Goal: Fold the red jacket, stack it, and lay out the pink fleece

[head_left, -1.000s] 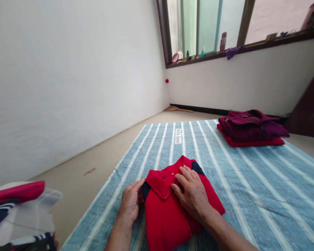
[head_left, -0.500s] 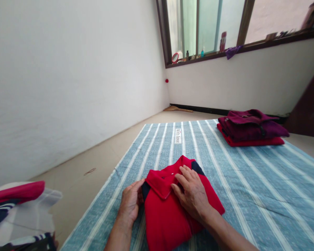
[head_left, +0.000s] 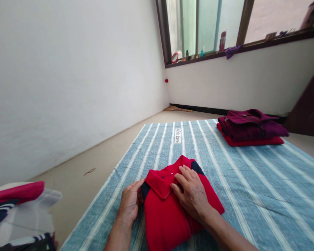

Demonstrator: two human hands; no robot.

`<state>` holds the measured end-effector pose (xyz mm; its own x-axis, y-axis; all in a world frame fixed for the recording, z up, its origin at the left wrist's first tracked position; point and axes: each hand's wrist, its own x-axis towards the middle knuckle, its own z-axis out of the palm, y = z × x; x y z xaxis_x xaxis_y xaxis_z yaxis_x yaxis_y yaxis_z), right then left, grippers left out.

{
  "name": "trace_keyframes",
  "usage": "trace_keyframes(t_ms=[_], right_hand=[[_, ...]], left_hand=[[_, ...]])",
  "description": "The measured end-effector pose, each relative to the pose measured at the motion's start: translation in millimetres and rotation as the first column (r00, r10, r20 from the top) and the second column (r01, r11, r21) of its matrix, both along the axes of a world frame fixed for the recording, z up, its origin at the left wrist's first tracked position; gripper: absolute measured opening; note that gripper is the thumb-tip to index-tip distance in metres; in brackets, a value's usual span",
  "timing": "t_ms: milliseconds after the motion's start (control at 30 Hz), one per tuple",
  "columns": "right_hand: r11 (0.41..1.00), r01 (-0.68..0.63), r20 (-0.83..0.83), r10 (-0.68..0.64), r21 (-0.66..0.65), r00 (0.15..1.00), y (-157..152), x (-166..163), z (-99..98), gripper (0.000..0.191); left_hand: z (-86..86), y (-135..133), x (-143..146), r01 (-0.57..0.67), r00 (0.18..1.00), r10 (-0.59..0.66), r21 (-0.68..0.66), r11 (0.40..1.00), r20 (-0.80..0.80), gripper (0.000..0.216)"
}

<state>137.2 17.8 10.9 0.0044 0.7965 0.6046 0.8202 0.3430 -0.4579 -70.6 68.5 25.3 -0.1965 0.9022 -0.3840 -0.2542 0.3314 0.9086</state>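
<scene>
A folded red polo shirt (head_left: 161, 216) with navy shoulder patches lies collar-up on the striped bedspread (head_left: 232, 195). At its left shoulder, my left hand (head_left: 131, 200) pinches the navy edge between thumb and fingers, some fingertips tucked out of sight. My right hand (head_left: 191, 191) rests flat on the front beside the collar, fingers spread, holding nothing. The shirt's lower end runs out of the bottom of the view.
Folded purple and red garments (head_left: 252, 127) are stacked at the far right of the bed. More clothes (head_left: 17, 193) lie at lower left by translucent plastic. A broom (head_left: 178, 109) lies on the floor beyond. Bottles and a mirror (head_left: 174, 57) line the window sill.
</scene>
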Motion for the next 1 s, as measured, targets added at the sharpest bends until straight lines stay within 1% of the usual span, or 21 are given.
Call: trace_keyframes(t_ms=[367,633,1000], right_hand=[[1.000,0.002,0.005,-0.002,-0.001,1.000,0.4,0.0,-0.5,0.017],[1.000,0.000,-0.003,0.000,0.011,1.000,0.1,0.2,-0.2,0.017],[1.000,-0.002,0.005,0.002,0.006,1.000,0.6,0.3,-0.8,0.017]], left_hand=[[-2.8,0.8,-1.3,0.003,1.000,-0.003,0.012,1.000,-0.011,0.002],[0.7,0.5,0.8,-0.009,1.000,0.009,-0.005,1.000,-0.019,0.002],[4.4,-0.6,3.4,-0.021,1.000,0.021,0.002,1.000,-0.020,0.003]])
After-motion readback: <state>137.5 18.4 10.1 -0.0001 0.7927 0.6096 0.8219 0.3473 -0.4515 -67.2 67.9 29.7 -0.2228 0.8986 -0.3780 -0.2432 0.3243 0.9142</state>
